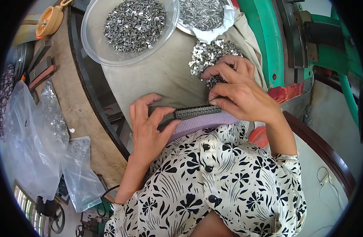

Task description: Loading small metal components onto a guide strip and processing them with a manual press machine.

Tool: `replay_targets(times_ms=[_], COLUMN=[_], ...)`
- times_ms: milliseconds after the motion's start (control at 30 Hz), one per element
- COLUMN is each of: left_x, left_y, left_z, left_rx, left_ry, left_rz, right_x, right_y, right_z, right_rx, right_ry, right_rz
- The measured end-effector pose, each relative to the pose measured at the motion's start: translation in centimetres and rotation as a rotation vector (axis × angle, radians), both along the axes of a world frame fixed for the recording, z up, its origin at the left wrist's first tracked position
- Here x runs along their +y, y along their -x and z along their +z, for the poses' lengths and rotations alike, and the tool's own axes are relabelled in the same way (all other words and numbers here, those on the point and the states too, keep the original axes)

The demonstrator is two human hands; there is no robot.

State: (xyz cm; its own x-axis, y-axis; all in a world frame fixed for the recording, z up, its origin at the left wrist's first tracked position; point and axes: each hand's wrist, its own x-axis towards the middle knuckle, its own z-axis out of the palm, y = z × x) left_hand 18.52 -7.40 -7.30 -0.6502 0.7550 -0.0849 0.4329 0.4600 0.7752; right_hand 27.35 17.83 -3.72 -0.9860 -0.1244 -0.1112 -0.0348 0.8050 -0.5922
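Note:
A narrow dark metal jig [197, 112], with a close row of small metal parts along it, lies across a lilac cloth [203, 122] in front of me. My left hand [146, 126] grips the jig's left end between thumb and index finger, its other fingers bent above the table cover. Over the right end is my right hand [240, 91], thumb and a finger pinched together; what lies between these tips is too small to make out. Its other fingers reach over a loose pile of small shiny metal pieces [201, 59] and partly hide it.
A clear plastic tub [95, 47] of small metal parts stands beyond my hands. Beside it a bowl lined with white plastic [219, 33] holds thin metal pins. Green machinery [274, 55] rises at right. Plastic bags [80, 173] and an orange tape measure [51, 21] lie left.

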Motion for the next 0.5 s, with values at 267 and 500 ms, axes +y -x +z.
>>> replay_targets(times_ms=[267, 500], left_x=[0.0, 0.0], left_y=[0.0, -0.2], left_z=[-0.1, -0.2], left_rx=[0.006, 0.047], left_ry=[0.004, 0.005], left_rz=[0.001, 0.001], right_x=[-0.7, -1.3], right_y=[-0.3, -0.6], right_z=[-0.3, -0.2], right_rx=[-0.017, 0.004], right_ry=[-0.001, -0.043], right_rz=[-0.022, -0.043])
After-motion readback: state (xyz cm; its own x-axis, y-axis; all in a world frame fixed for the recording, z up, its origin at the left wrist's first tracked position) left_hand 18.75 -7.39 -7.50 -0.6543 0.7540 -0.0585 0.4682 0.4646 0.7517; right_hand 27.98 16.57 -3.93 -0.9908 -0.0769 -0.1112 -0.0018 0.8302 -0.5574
